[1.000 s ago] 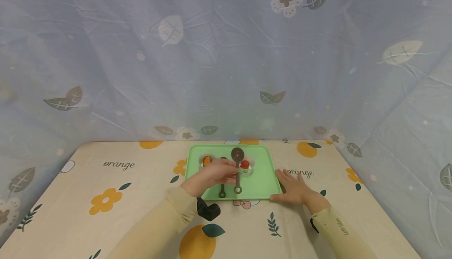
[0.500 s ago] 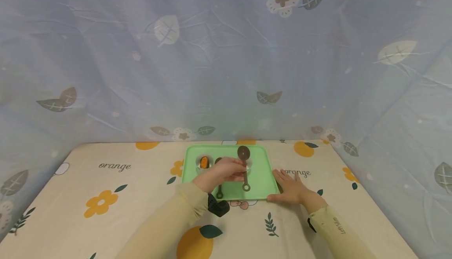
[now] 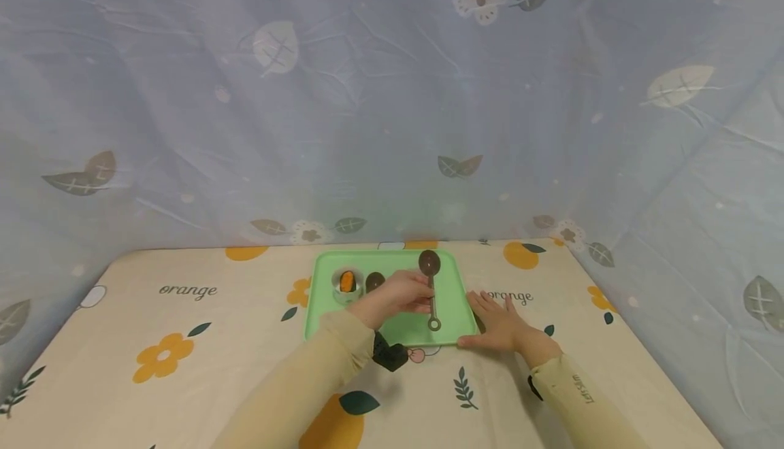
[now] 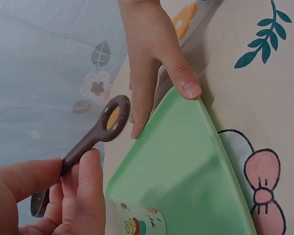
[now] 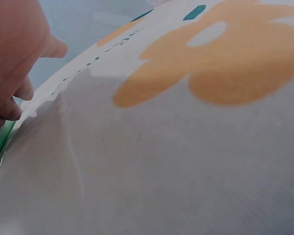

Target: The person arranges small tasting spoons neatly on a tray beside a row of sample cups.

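Observation:
My left hand (image 3: 401, 294) pinches a dark brown spoon (image 3: 430, 262) by its handle above the right part of a green tray (image 3: 450, 323). The spoon's round bowl points away from me, and its ring-ended handle (image 4: 83, 154) shows in the left wrist view. A second brown spoon (image 3: 375, 280) lies on the tray, its handle hidden by my left hand. My right hand (image 3: 502, 326) rests with spread fingers at the tray's right edge, thumb on the near corner. A small white cup (image 3: 348, 296) holding an orange and black piece (image 3: 347, 281) stands on the tray's left.
Another white printed cup (image 4: 154, 223) shows on the tray in the left wrist view; my left hand mostly hides it in the head view. A patterned cloth (image 3: 226, 367) covers the table, and a grey-blue curtain (image 3: 367, 129) hangs behind it.
My left hand has carried the spoon rightward over the tray, past the cup with the red piece. My right hand keeps its place on the tray's edge. The head view has shifted slightly.

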Demonstrator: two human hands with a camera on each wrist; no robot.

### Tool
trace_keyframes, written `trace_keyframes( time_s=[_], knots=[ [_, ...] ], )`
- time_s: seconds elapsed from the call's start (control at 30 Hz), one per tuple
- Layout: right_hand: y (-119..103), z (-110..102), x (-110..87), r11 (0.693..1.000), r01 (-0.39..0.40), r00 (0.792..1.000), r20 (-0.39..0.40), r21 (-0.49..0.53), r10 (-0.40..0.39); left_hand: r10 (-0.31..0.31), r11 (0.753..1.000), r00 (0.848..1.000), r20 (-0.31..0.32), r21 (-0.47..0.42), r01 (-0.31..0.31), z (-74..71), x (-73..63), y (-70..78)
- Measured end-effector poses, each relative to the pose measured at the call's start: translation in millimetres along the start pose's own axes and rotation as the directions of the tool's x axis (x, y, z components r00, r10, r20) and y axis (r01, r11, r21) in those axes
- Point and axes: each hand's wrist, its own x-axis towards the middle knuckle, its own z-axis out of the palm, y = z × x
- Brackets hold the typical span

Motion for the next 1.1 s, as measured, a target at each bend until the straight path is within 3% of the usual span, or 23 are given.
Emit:
trace_keyframes(
  time_s=[0.4,0.5,0.53,0.6,0.73,0.83,0.93,1.03,1.1],
  knots=[
    [1,1,1.8,1.0,-0.005,1.0,0.003,0.0,0.005,0.058,0.992,0.997,-0.048,0.119,-0.051,19.2,6.2,2.9],
    [2,1,2.4,1.0,-0.003,1.0,0.004,-0.008,0.003,0.067,0.988,0.995,-0.07,0.146,-0.057,22.5,16.0,-1.9],
    [2,1,2.5,1.0,-0.004,1.0,0.006,-0.014,0.004,0.1,0.985,0.993,-0.062,0.15,-0.09,22.3,28.2,-11.2],
    [1,1,2.5,1.0,-0.002,1.0,0.005,-0.013,0.002,0.108,0.983,0.993,-0.055,0.152,-0.099,23.1,52.1,-27.1],
    [1,1,1.9,1.0,0.003,1.0,0.003,-0.009,-0.003,0.156,0.978,0.987,-0.034,0.144,-0.15,25.4,119.6,-75.9],
    [1,0,1.5,1.0,0.005,1.0,0.001,-0.004,-0.005,0.17,0.97,0.983,-0.066,0.188,-0.155,29.4,146.3,-95.4],
    [1,1,1.3,1.0,0.003,1.0,0.003,-0.005,-0.003,0.216,0.954,0.973,-0.083,0.229,-0.192,31.5,140.0,-94.4],
    [2,1,1.1,1.0,0.005,1.0,0.002,-0.009,-0.005,0.168,0.96,0.98,-0.105,0.241,-0.139,34.8,99.3,-62.9],
    [3,1,1.2,1.0,0.006,1.0,0.0,-0.015,-0.006,0.173,0.964,0.979,-0.104,0.22,-0.147,36.2,71.0,-42.8]
  ],
)
